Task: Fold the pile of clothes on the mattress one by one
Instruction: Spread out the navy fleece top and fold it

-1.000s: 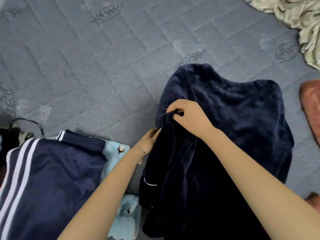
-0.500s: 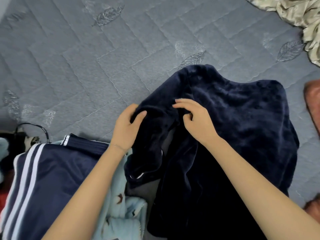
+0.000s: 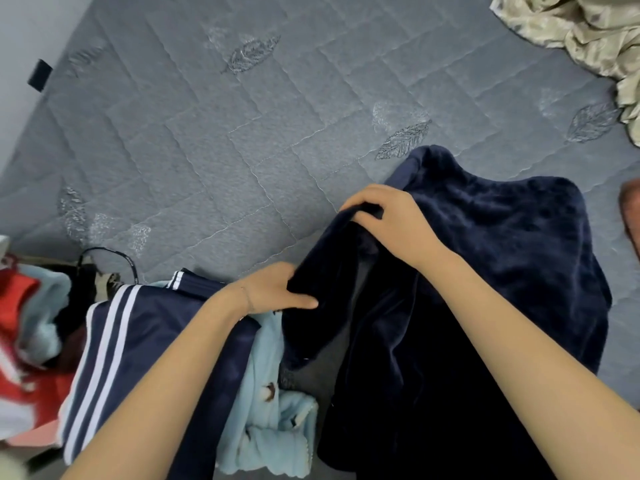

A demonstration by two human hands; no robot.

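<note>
Right hand [image 3: 391,223] at centre right pinching the navy fleece garment [image 3: 502,271], left hand [image 3: 277,292] below gripping its dangling edge, mattress [image 3: 207,150] lying beneath

Bare forearms, thin left-wrist bracelet [image 3: 246,299]

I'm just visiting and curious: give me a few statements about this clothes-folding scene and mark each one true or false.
1. Both hands grip the dark navy fleece garment. True: the left hand and right hand each pinch its edge.
2. The striped navy garment has red stripes. False: they are white.
3. A light blue fleece garment lies between the striped one and the dark fleece. True.
4. The mattress is plain white. False: it is grey, quilted, with leaf motifs.
5. Crumpled cream fabric sits at the far right. True.
</note>
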